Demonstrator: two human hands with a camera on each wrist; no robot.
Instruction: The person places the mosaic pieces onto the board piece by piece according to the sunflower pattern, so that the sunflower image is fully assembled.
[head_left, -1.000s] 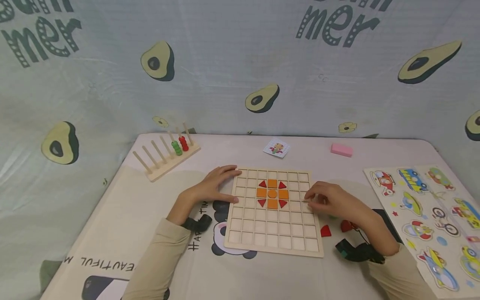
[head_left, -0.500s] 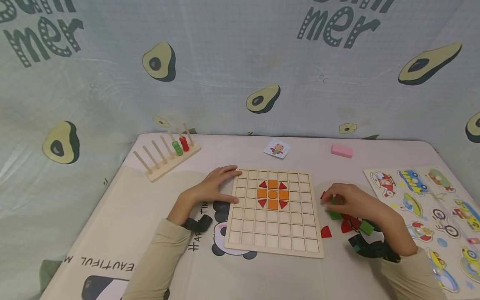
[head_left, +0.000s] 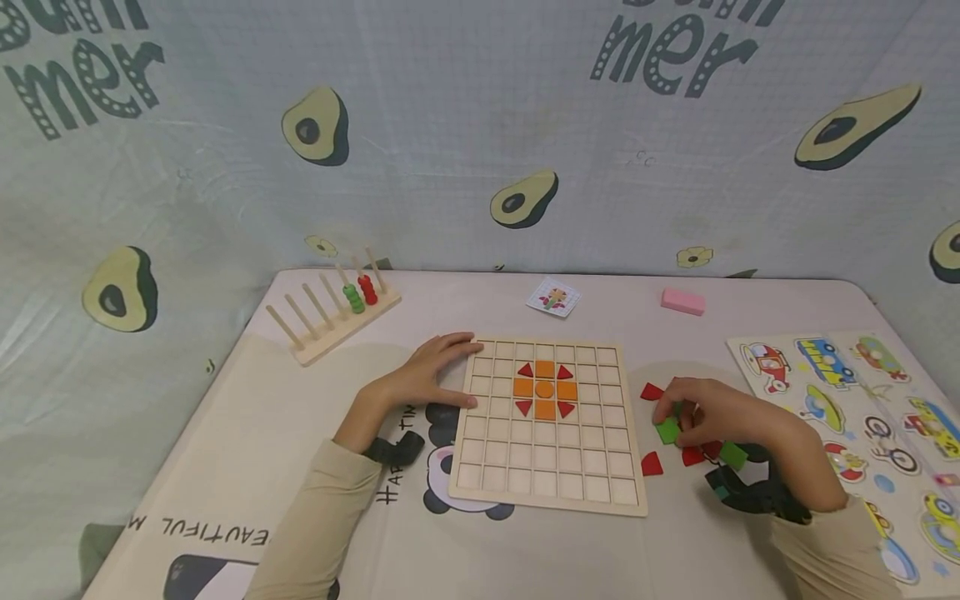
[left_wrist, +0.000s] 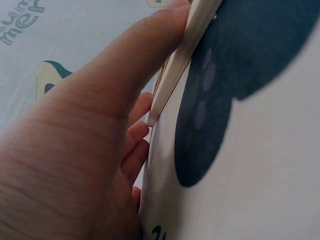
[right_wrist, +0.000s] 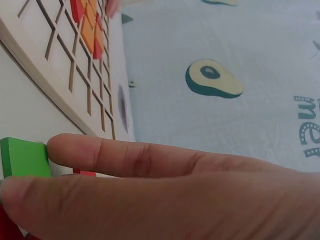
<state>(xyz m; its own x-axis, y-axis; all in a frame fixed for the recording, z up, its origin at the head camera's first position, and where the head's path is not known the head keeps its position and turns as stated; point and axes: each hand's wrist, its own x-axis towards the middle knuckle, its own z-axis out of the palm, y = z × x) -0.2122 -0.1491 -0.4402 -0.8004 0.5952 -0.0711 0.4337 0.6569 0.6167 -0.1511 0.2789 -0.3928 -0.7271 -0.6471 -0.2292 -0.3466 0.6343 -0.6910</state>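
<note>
- Seven pegs rise from a wooden bead rack (head_left: pixel 347 325) at about 10 o'clock, one wearing green beads, another red; nothing has changed here.
- To its right, at 9 o'clock on the grid board (head_left: pixel 546 432), the left hand (head_left: pixel 420 373) rests its spread thumb and forefinger against the edge. It is not clenched on anything, and its place is the same as a second ago, which seems to keep the board steady.
- On the board, four orange square tiles (head_left: pixel 544 409) sit at 12, 3, 6 and 9 o'clock round an orange disc (head_left: pixel 544 389), with four red triangles (head_left: pixel 524 407) at the diagonals. No piece has been added, so the pattern stands as it was.
- At 12 o'clock beyond the board lies a small picture card (head_left: pixel 553 297).
- At 4 o'clock comes the real change: the right hand (head_left: pixel 720 412) has left the board's edge for the loose pieces. Its thumb and forefinger now frame a green square tile (head_left: pixel 667 431); whether they pinch it, I cannot tell. Attention appears to have passed from board to supply.
- Red fan-shaped pieces (head_left: pixel 652 463) and another green square (head_left: pixel 732 455) lie around that hand.
</note>
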